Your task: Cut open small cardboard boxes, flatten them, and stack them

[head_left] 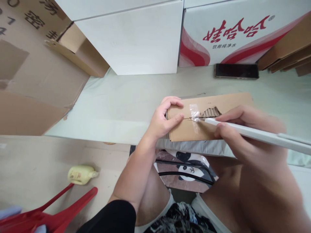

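Cardboard box, small and flat, is laid at the near edge of a pale table. Its flaps are closed, so its contents cannot be seen. A strip of clear, glossy tape is stuck across its top seam, and just beside the tape the brown paper is torn away, so that a patch of ribbed corrugation is exposed.

The box's left end is clasped by the left hand, with the fingers curled over the top and the thumb pressed on the lid. A long, slim white tool is pinched between the thumb and fingers of the right hand, and its tip is set on the seam at the tape.

Behind the box a dark phone is laid flat. Further behind, a smooth white box and a red-and-white printed carton are stood. Well to the left of the box a large brown carton is seen with one flap open, its inside hidden. Below and left of the box, on a light floor, a yellow bottle is laid on its side.
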### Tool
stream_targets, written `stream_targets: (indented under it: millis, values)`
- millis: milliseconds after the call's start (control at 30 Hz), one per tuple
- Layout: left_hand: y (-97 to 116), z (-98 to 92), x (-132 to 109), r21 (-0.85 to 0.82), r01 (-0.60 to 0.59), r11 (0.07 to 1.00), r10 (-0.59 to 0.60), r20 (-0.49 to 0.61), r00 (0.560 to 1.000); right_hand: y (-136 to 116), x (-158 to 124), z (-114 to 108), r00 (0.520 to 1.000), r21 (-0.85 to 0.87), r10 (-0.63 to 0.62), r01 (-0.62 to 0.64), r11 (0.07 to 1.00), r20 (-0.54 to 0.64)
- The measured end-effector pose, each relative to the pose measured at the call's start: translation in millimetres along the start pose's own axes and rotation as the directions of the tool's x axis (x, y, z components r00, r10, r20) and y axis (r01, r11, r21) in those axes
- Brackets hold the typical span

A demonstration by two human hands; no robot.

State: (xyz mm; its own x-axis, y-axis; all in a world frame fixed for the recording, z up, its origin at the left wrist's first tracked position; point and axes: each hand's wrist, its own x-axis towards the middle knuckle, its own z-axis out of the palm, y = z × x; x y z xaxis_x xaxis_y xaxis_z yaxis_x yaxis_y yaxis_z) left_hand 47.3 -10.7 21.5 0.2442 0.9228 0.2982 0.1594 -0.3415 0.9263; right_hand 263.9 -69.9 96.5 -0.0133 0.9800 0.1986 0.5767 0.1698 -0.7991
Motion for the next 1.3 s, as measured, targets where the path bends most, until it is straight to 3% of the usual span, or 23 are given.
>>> stream_targets:
  millis: [100,333,467,600,733,900,1067,1300]
  values:
    - [-0.1,0.2,0.3,0.005,0.003,1.000,-0.003,-0.001,1.000,-0.9,-0.6,0.2,0.998,0.003,-0.002,0.002,1.000,0.064]
    - [-5.1,-0.3,-0.3,0.004,-0.020,1.000,0.020,0.009,1.000,-6.0,-2.3,2.3,0.997,0.027,0.045,-0.047,0.999,0.057]
    - [-6.9,-1.6,-0.2,0.020,-0.091,0.996,0.090,0.040,0.995,-4.9,-1.9,1.1,0.997,-0.026,0.016,-0.014,1.000,0.070]
    - [-5.8,-2.8,-0.7,0.029,-0.072,0.997,0.070,0.068,0.995,-4.3,-1.5,1.5,0.996,-0.089,0.001,0.007,0.996,0.086]
    - [-4.3,-3.3,-1.6,0.035,-0.046,0.998,0.044,0.065,0.997,-4.1,-0.7,4.1,0.998,-0.184,0.015,-0.004,0.983,0.059]
    - [-4.6,-3.3,-1.7,0.032,-0.043,0.999,0.041,0.073,0.997,-0.5,2.8,5.9,0.998,-0.153,-0.069,0.069,0.986,0.008]
    - [-5.3,-2.2,-1.7,0.009,-0.049,0.999,0.048,0.063,0.997,5.4,5.3,6.1,0.996,-0.263,-0.080,0.070,0.962,-0.027]
    - [-6.5,-4.5,-3.1,0.013,-0.050,0.999,0.049,0.063,0.997,1.1,0.5,4.9,0.990,0.008,0.043,-0.042,0.999,-0.136]
